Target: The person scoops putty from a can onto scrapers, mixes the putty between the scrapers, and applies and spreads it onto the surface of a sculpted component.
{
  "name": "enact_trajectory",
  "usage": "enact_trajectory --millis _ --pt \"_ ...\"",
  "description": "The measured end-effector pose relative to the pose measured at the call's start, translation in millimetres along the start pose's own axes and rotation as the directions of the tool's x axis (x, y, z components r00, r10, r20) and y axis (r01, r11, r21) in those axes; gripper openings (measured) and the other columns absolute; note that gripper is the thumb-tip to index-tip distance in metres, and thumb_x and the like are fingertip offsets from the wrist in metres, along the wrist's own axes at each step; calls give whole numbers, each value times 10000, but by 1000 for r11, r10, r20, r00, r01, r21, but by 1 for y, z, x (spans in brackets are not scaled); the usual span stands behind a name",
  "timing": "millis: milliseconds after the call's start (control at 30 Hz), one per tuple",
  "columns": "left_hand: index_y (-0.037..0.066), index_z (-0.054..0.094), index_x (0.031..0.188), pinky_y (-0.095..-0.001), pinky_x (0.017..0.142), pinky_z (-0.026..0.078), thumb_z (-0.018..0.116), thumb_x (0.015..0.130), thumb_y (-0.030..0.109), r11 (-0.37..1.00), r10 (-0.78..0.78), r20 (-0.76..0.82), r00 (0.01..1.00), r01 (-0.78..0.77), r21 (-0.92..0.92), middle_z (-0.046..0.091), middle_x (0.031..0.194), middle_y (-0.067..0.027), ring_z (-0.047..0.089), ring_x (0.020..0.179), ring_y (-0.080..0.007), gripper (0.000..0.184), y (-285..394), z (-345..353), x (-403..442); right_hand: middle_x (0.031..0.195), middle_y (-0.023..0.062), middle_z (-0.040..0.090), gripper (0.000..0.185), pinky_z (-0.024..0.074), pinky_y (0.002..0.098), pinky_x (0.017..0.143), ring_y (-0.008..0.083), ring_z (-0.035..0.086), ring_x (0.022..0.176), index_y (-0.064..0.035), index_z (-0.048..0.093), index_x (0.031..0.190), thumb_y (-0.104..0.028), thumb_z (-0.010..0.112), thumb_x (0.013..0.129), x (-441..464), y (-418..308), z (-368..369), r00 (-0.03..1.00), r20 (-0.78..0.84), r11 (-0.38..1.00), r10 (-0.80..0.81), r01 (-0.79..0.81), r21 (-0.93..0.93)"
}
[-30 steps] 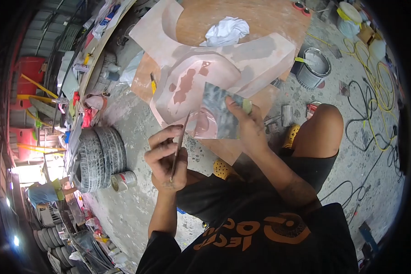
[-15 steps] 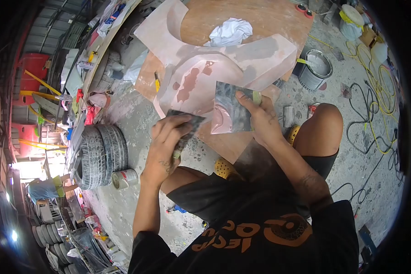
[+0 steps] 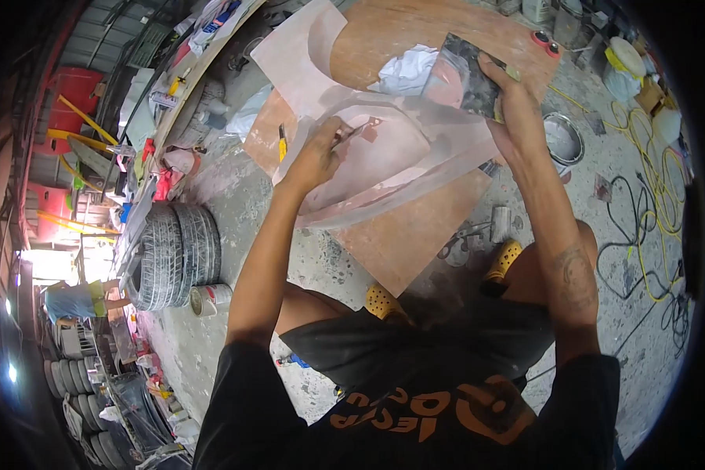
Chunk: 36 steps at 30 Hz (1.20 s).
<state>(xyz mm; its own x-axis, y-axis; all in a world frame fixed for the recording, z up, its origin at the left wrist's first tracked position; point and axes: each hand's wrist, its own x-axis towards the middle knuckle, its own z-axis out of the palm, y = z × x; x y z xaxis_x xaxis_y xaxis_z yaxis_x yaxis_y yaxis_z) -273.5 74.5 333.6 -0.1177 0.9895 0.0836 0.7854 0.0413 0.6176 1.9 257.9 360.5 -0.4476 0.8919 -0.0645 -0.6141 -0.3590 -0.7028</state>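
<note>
My left hand [image 3: 317,159] pinches a thin dark flat spreader [image 3: 352,133], seen nearly edge-on, over the left part of a pale pink and grey curved panel [image 3: 372,168]. Darker pink patches show on the panel beside the fingers. Gripped in my right hand [image 3: 517,98] is a dark flat plate [image 3: 482,88] with a smear of pink paste [image 3: 446,82] at its left side. The plate is tilted above the panel's upper right edge, in front of a white cloth [image 3: 407,70].
A wooden board [image 3: 415,239] lies under the panel, with a yellow cutter [image 3: 282,143] on it. An open can [image 3: 562,139] stands at the right, near hoses [image 3: 654,200]. Two tyres [image 3: 172,254] and a tin [image 3: 210,300] sit left; another person [image 3: 74,301] is beyond.
Both hands have moved forward, away from my body. My left hand has brought the spreader over the panel; my right hand has carried the plate up and right. The panel's near side appears raised.
</note>
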Motion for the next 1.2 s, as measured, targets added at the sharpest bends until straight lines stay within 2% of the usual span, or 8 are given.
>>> enact_trajectory --millis 133,267,533,633,767,1200 --pt "31 500 1091 -494 935 466 493 741 -152 978 5 -13 1000 -3 210 592 1137 -174 565 1124 -397 394 -61 37 44 1120 67 684 286 544 320 867 168 673 986 3 627 1196 -153 652 957 -1 1 -24 998 -58 997 29 -25 67" --pt "65 521 1103 -513 914 460 499 761 -122 924 -181 -18 983 176 339 596 1153 -160 549 1110 -407 390 -61 57 54 1119 81 678 298 575 350 864 180 679 982 13 629 1187 -155 660 943 -9 -8 -36 983 -172 997 68 -62 39" --pt "96 539 1145 -518 896 446 566 796 -69 909 -124 -27 992 125 398 602 1172 -119 552 1104 -385 387 -62 74 63 1121 87 678 305 570 326 858 176 676 986 9 626 1191 -146 664 931 -9 -18 -35 982 -183 996 46 -31 82" --pt "97 537 1163 -521 890 438 593 820 -28 886 -89 -36 995 96 454 596 1180 -117 549 1096 -383 370 -68 79 61 1160 39 681 312 548 364 866 149 658 1022 -37 653 1219 -197 652 951 -9 -17 -33 976 -207 997 61 -47 68" --pt "92 529 1193 -524 890 425 614 829 0 875 -71 -60 996 91 476 582 1192 -126 540 1092 -386 385 -70 87 61 1151 41 677 321 552 374 859 154 657 1023 -42 645 1218 -201 670 941 -6 -13 -37 981 -190 998 26 -13 67" --pt "94 510 1298 -519 949 403 614 794 -34 859 -99 -49 994 111 500 535 1258 -147 503 1159 -380 530 -80 92 64 1151 34 671 369 522 403 870 158 642 1052 -58 629 1241 -249 691 932 -8 -14 -36 980 -190 998 57 -51 33"
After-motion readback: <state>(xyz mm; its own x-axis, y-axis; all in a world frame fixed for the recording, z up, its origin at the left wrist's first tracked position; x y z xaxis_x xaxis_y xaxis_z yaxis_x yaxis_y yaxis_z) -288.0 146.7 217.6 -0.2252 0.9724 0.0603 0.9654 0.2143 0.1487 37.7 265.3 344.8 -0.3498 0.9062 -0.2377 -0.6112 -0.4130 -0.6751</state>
